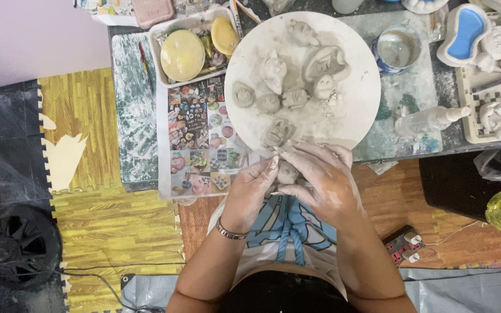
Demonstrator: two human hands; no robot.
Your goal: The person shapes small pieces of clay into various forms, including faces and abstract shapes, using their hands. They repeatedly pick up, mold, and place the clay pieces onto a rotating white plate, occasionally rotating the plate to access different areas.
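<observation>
A small lump of grey clay (287, 172) sits between both hands just below the table edge. My left hand (254, 188), with a bracelet on the wrist, pinches it from the left. My right hand (319, 177), smeared with clay, curls over it from the right and hides most of it. Just beyond the hands lies a round white board (355, 104) bearing several small grey clay figures (279, 87).
A white tray (163, 64) with round yellow lids stands left of the board, above a printed picture sheet (201, 139). A cup of cloudy water (396, 47), a white squeeze bottle (430, 120) and painted figures (497, 46) are at right. A power strip (404, 246) lies on the floor.
</observation>
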